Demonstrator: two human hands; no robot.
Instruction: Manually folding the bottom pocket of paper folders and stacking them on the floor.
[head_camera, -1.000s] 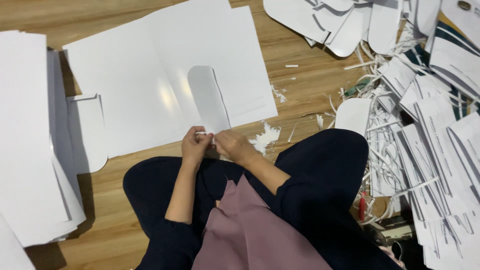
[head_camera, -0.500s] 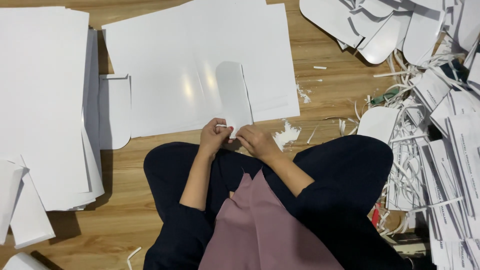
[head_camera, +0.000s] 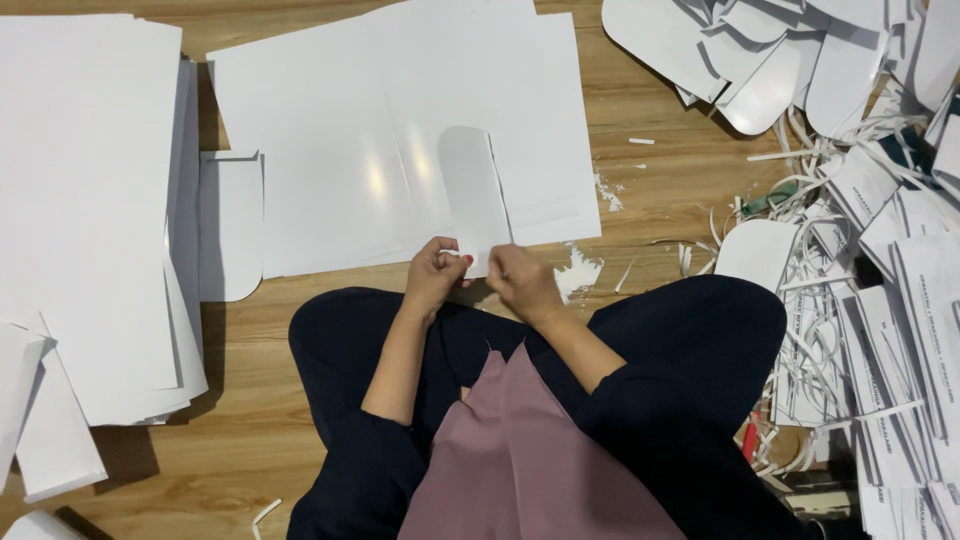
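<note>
- Rounded white card piece (head_camera: 472, 195): lies on the large white sheet (head_camera: 330, 150) (glossy).
- Left hand (head_camera: 436, 275), right hand (head_camera: 522, 283): both pinch its near edge; keep pull even.

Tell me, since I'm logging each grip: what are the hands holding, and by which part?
Both the left hand and right hand pinch the near edge of the white sheet with their fingers.

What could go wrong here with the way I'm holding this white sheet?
Left hand and right hand pinch the near edge of the white sheet close together, so it may tear or crease there. The rounded cut piece lying loose on it might slide off if the sheet is pulled.
</note>
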